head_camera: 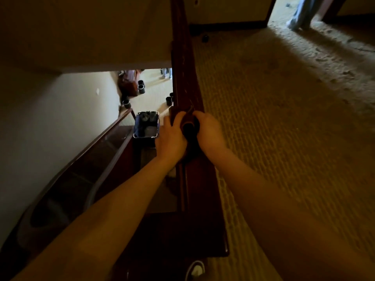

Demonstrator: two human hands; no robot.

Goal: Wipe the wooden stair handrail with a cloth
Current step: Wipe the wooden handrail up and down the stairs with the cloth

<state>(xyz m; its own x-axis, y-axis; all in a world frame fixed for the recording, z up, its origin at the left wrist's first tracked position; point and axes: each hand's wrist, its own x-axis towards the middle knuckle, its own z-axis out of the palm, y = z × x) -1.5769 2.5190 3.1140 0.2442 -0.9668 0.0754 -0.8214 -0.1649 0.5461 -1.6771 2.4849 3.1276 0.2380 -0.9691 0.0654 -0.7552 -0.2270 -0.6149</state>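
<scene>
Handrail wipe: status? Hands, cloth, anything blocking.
Left hand and right hand both grip the dark cloth on the handrail. Cloth bunched on top of the rail. Rail ahead shows nothing in the way.

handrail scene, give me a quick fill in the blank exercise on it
1. Both hands rest on the wooden ____.
2. The left hand and right hand grip a dark ____ between them.
3. The floor right of the handrail is covered in ____.

Missing words: handrail; cloth; carpet
</scene>
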